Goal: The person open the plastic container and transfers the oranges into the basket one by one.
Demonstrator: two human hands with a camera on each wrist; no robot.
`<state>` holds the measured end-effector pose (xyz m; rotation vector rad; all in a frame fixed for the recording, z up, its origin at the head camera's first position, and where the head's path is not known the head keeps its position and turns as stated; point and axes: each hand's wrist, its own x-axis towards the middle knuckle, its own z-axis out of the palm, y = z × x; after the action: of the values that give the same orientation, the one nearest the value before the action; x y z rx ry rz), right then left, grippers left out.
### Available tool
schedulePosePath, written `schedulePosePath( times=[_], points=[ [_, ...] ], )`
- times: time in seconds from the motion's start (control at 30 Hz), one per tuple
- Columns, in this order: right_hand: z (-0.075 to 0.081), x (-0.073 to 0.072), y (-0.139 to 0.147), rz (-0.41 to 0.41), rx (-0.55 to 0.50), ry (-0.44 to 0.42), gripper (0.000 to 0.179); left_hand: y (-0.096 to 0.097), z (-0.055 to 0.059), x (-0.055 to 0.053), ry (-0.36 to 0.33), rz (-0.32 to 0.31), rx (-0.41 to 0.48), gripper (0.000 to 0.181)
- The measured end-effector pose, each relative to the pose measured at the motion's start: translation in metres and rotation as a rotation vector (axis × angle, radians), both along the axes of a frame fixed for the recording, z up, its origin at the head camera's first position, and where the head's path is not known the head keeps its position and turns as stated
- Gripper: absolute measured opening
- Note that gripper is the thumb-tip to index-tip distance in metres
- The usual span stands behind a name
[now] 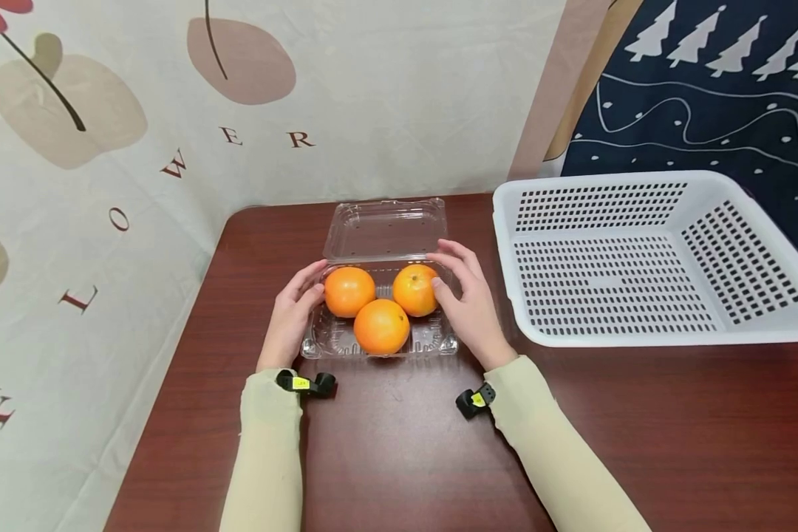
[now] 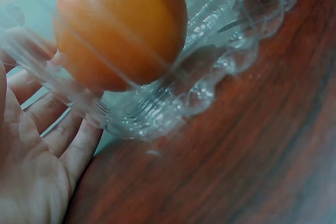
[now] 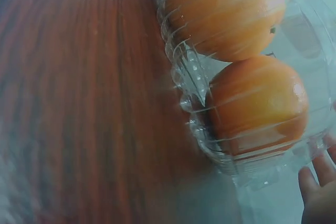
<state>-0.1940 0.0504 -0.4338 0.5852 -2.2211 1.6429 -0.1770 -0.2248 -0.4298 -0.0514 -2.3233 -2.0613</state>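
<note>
Mid-frame, the left hand [image 1: 287,319] and right hand [image 1: 472,312] spread loosely beside the box [image 1: 311,347]. Uneven pressure might tip it, spilling the oranges [image 1: 381,326].

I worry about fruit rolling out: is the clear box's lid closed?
No, the lid is open behind the three oranges, leaving them uncovered.

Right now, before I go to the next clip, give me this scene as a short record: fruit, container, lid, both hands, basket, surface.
Fruit: three oranges, two behind, one in front
Container: clear plastic tray, holding the oranges
Lid: clear lid, open behind the tray
Left hand: left hand at the tray's left side
Right hand: right hand at its right side
Basket: white perforated basket, right of the tray
Surface: reddish-brown table
</note>
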Motion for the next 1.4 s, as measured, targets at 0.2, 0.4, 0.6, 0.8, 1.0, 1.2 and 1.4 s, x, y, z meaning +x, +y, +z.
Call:
schedulePosePath(
  times=[0.2, 0.4, 0.6, 0.8, 1.0, 1.2, 1.4],
  points=[
    [0.005, 0.003, -0.006, 0.062, 0.116, 0.062, 0.031, -0.001, -0.001, 0.0, -0.009, 0.006, 0.0, 0.04],
    [0.006, 0.007, -0.008, 0.08, 0.232, 0.024, 0.03, -0.002, -0.002, 0.001, -0.013, 0.005, 0.005, 0.04],
    [0.006, 0.006, -0.008, 0.075, 0.32, 0.05, 0.03, -0.002, -0.001, 0.001, -0.014, 0.003, 0.011, 0.04],
    [0.006, 0.004, -0.009, 0.063, 0.4, 0.111, 0.027, -0.001, 0.0, 0.0, -0.009, 0.002, 0.019, 0.04],
    [0.005, 0.003, -0.01, 0.055, 0.469, 0.126, 0.03, -0.001, 0.0, 0.001, -0.01, 0.001, 0.017, 0.04],
    [0.006, 0.005, -0.011, 0.042, 0.548, 0.111, 0.041, -0.001, -0.001, 0.001, -0.018, 0.0, 0.014, 0.04],
    [0.008, 0.007, -0.013, 0.025, 0.606, 0.106, 0.042, 0.0, -0.003, 0.0, -0.024, -0.003, 0.0, 0.04]
  ],
)
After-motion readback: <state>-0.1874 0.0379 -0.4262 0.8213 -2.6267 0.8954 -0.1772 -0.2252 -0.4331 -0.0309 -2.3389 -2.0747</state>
